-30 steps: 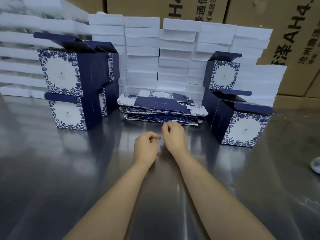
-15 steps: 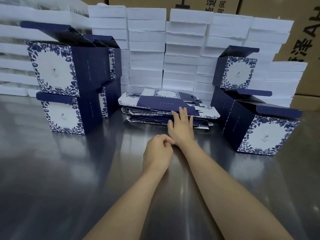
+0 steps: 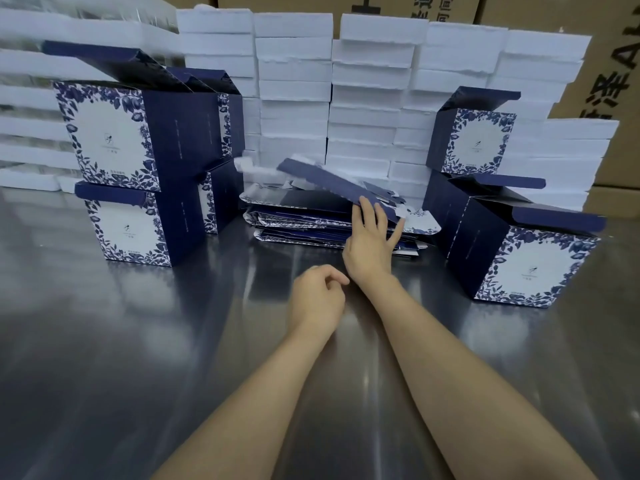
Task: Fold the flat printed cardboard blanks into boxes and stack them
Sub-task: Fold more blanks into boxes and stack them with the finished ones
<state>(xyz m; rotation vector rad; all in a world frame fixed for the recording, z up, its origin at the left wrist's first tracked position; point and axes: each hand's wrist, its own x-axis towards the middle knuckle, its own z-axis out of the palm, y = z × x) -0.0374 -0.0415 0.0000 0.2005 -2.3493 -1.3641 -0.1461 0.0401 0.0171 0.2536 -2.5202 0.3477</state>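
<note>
Nearest, two bare forearms reach out over the grey, shiny metal worktop point(image 3: 138, 341); the left hand point(image 3: 317, 299) hangs just above it, fingers loosely curled, holding nothing; just beyond and beside it, the right hand point(image 3: 370, 244) lies on the pile of flat navy-and-white printed cardboard blanks point(image 3: 304, 223), its fingers point(image 3: 365, 211) spread wide over the top blank point(image 3: 322, 180), which is tilted with its far left edge raised off the pile; whether the thumb is tucked under it I cannot tell; left of the fingers stand folded navy boxes with floral white panels point(image 3: 138, 168), stacked two high with lids open; right of the fingers, more folded boxes point(image 3: 512, 244), one smaller-looking one perched behind; beyond the fingertips rises a wall of white foam slabs point(image 3: 294, 84); farthest back, brown corrugated cartons point(image 3: 616, 81) with black lettering.
</note>
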